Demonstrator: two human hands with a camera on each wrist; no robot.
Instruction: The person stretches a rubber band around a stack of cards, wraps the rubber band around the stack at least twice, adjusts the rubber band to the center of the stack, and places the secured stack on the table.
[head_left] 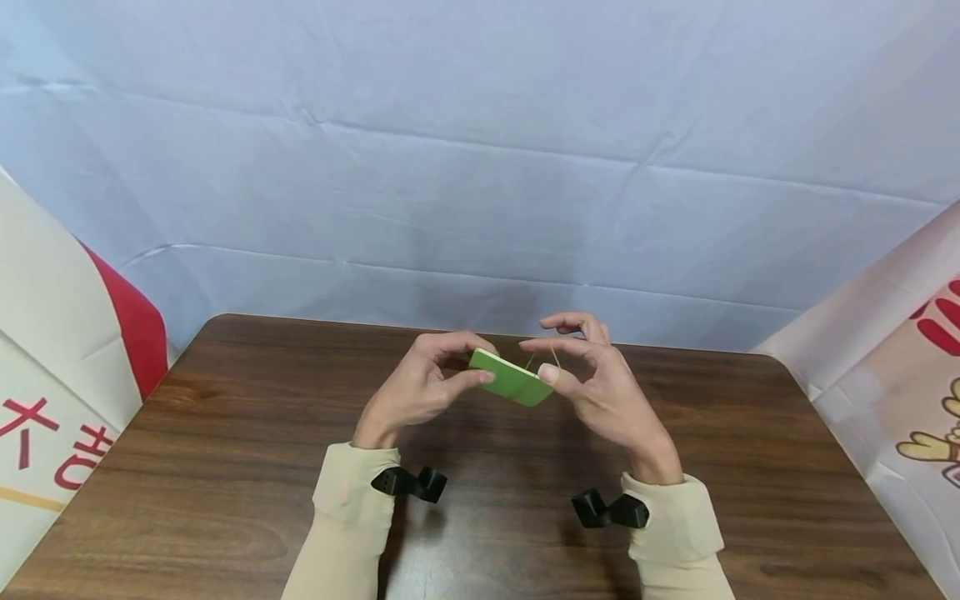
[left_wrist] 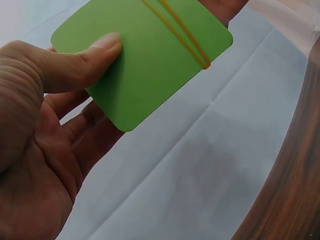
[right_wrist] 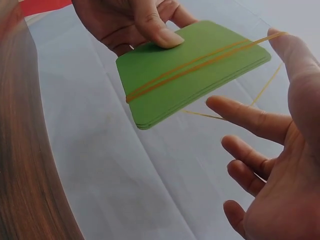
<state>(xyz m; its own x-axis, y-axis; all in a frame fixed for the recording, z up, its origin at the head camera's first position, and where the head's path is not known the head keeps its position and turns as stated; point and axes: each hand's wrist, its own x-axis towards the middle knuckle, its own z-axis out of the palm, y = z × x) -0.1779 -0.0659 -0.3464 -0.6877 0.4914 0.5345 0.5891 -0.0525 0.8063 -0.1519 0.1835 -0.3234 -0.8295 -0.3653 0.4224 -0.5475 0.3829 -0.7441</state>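
A thin stack of green cards (head_left: 512, 379) with rounded corners is held tilted above the table. My left hand (head_left: 420, 379) pinches one end, the thumb flat on the green face and the fingers behind it, as the left wrist view shows. A yellow-orange rubber band (right_wrist: 175, 72) crosses the stack in two strands. On the other side my right hand (head_left: 603, 387) holds part of the band stretched away from the cards, looped over the thumb and index finger (right_wrist: 255, 117). Its other fingers are spread and loosely bent.
Below the hands lies a dark brown wooden table (head_left: 247, 467) with rounded far corners. A pale blue cloth backdrop (head_left: 465, 167) hangs behind it. Printed cloths flank both sides, the left one (head_left: 60, 350) with red characters. Black wrist cameras (head_left: 408, 482) sit at both sleeves.
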